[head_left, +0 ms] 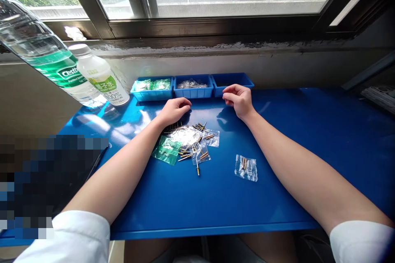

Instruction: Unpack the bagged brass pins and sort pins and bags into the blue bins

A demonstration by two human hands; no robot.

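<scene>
My left hand [175,111] rests on the blue table in front of the middle bin, its fingers curled in; what they may hold is hidden. My right hand [242,100] is at the front of the right blue bin [233,79], thumb and fingers pinched together; I cannot make out anything between them. Below my left hand lies a pile of loose brass-and-dark pins that look like pop rivets [185,156], around a shiny glare-covered patch [187,134]. A green plastic packet [167,150] lies beside them. A small clear bag [246,167] with brass pieces lies apart, nearer me.
The left bin [152,89] contains green packets, the middle bin [193,86] shiny clear ones. A large water bottle [52,55] and a white drink bottle [101,76] stand at left. A blurred-out dark item [55,176] lies front left. Behind is a window.
</scene>
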